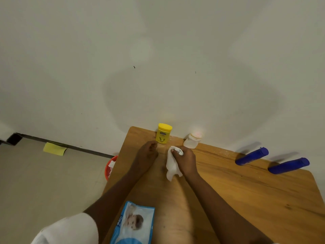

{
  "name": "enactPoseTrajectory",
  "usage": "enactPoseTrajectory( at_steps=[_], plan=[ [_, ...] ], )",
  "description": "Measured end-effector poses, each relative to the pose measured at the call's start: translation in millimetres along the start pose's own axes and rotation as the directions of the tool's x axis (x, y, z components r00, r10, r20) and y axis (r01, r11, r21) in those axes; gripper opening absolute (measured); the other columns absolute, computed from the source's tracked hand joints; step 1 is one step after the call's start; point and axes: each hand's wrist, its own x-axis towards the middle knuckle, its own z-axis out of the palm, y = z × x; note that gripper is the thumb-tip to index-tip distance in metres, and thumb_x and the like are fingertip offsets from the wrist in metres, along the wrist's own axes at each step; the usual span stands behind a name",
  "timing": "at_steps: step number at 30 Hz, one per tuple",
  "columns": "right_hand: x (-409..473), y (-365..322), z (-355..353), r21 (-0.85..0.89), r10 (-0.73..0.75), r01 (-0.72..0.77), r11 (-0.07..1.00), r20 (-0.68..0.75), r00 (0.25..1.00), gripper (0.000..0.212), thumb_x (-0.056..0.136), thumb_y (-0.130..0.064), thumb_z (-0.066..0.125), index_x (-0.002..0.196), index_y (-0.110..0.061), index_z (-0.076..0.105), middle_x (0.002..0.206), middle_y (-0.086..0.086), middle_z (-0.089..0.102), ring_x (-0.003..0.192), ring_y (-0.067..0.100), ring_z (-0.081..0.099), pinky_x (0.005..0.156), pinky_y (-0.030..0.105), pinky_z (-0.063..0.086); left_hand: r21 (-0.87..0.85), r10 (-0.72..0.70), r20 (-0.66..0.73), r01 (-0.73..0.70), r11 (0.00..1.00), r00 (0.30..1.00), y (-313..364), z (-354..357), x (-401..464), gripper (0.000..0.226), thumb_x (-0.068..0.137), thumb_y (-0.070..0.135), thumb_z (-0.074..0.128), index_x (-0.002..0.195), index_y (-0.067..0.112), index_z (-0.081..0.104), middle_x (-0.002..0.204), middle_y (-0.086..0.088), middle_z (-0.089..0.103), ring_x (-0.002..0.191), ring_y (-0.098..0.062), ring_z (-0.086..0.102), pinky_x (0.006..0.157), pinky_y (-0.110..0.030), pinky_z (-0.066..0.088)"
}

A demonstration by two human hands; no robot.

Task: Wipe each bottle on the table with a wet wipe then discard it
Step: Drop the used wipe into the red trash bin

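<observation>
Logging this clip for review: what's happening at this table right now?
A person holds a white wet wipe in the right hand; the left hand reaches empty toward the yellow jar. A white jar and two blue bottles wait near the wall. The wipes pack lies near the table's front edge, and a red bin beside the table holds used wipes.

Count on the wooden table (246,191): four containers, namely one yellow jar (163,133), one white jar (192,140) and two blue bottles (251,156) (288,165). One wet wipe (172,164), one wipes pack (134,224). On the floor: one red bin (109,167), apparently holding used wipes, and one yellow cloth (54,149).
</observation>
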Motion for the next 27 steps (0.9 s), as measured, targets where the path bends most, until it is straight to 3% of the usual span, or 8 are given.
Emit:
enactPoseTrajectory(
  at_steps=[5,8,13,18,21,25,26,27],
  plan=[
    [-63.7,-22.6,-5.0,0.503,0.232,-0.200,0.841,-0.002,0.973,0.019,0.092,-0.007,0.057,0.106,-0.011,0.069,0.105,0.012,0.071,0.096,0.024,0.067,0.085,0.036,0.054,-0.292,-0.102,0.193,0.156,0.944,0.976,43.5,23.9,-92.9,0.061,0.088,0.045,0.060,0.140,0.021,0.040,0.135,0.006,0.049,0.120,-0.011,0.051,0.085,-0.004,0.041],
    [-114.8,-45.1,-8.3,0.576,0.246,-0.161,0.802,-0.073,0.967,0.017,0.089,-0.008,0.059,0.101,-0.012,0.071,0.108,0.014,0.071,0.100,0.024,0.067,0.091,0.035,0.051,-0.616,-0.308,0.230,0.383,0.688,0.923,75.3,35.7,-150.6,0.103,0.061,0.076,0.066,0.144,0.020,0.040,0.141,-0.001,0.052,0.125,-0.020,0.053,0.106,-0.032,0.044],
    [-202.0,-83.6,-22.9,0.348,-0.072,0.009,0.937,0.168,0.983,0.043,0.095,-0.038,0.036,0.137,-0.029,0.042,0.144,-0.023,0.034,0.127,-0.026,0.027,0.111,0.009,0.020,-0.777,-0.317,0.195,0.343,0.528,0.928,128.3,8.5,-191.3,0.043,0.099,0.049,0.032,0.133,0.029,0.050,0.142,0.007,0.050,0.132,-0.014,0.049,0.109,-0.033,0.039],
    [-245.0,-101.9,-54.9,0.256,-0.262,0.183,0.949,0.322,0.910,0.073,0.089,-0.068,0.025,0.151,-0.029,0.017,0.159,-0.019,0.009,0.144,-0.007,0.003,0.118,0.024,0.002,-0.892,-0.266,0.122,0.222,0.393,0.956,149.5,-19.0,-208.3,0.031,0.103,0.022,0.035,0.126,0.013,0.054,0.138,-0.015,0.056,0.127,-0.025,0.054,0.106,-0.037,0.039],
    [-262.7,-113.3,-77.0,0.314,-0.375,0.276,0.908,0.320,0.870,0.045,0.101,-0.032,0.040,0.145,-0.024,0.038,0.155,-0.013,0.029,0.143,-0.004,0.021,0.118,0.018,0.016,-0.923,-0.256,0.070,0.160,0.350,0.964,163.9,-31.9,-237.7,0.031,0.104,0.019,0.033,0.119,0.003,0.056,0.128,-0.022,0.061,0.123,-0.032,0.056,0.107,-0.039,0.040],
    [-285.3,-134.0,-92.6,0.542,-0.267,0.238,0.806,-0.025,0.963,0.026,0.097,-0.009,0.051,0.112,-0.019,0.070,0.113,-0.006,0.072,0.109,0.008,0.064,0.092,0.024,0.051,-0.969,-0.314,0.018,0.093,0.227,0.949,165.9,-52.3,-260.1,0.032,0.103,0.014,0.039,0.127,-0.005,0.048,0.122,-0.025,0.063,0.111,-0.034,0.062,0.098,-0.045,0.047],
    [-293.5,-143.5,-88.1,0.610,-0.195,0.201,0.766,-0.077,0.978,0.025,0.096,-0.010,0.051,0.111,-0.019,0.069,0.111,-0.004,0.073,0.107,0.011,0.065,0.087,0.022,0.052,-0.967,-0.330,-0.026,0.061,0.248,0.944,167.6,-55.1,-268.8,0.031,0.101,0.010,0.042,0.128,-0.003,0.050,0.119,-0.022,0.066,0.110,-0.032,0.065,0.100,-0.045,0.048],
    [-300.8,-150.4,-77.3,0.628,-0.151,0.165,0.761,-0.075,0.986,0.026,0.097,-0.010,0.050,0.116,-0.017,0.066,0.118,-0.003,0.070,0.111,0.012,0.063,0.087,0.021,0.052,-0.902,-0.355,-0.151,0.019,0.432,0.922,170.8,-55.2,-279.8,0.031,0.099,0.004,0.044,0.129,0.000,0.053,0.119,-0.020,0.067,0.112,-0.030,0.065,0.103,-0.043,0.047]
  ],
)
